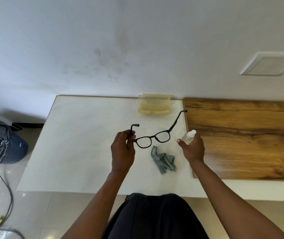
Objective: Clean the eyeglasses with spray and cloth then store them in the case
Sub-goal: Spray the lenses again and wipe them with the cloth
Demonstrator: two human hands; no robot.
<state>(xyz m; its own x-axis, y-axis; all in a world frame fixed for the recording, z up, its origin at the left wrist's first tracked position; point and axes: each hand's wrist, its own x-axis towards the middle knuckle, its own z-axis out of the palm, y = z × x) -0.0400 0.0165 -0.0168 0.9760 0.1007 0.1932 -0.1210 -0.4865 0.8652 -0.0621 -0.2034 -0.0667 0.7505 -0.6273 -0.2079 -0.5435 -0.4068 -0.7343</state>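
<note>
My left grip pinches the glasses by the left temple arm, holding them just above the white bench; my right grip is wrapped round the small clear spray bottle, its white nozzle turned toward the lenses. The frame is thin, matt black, with rounded-rectangle rims, both arms unfolded, the right arm reaching far toward the wood panel. Below the glasses lies the crumpled grey cloth with zigzag edges. The translucent yellowish case stands open at the far edge against the wall. The bench's smooth left half offers open room.
</note>
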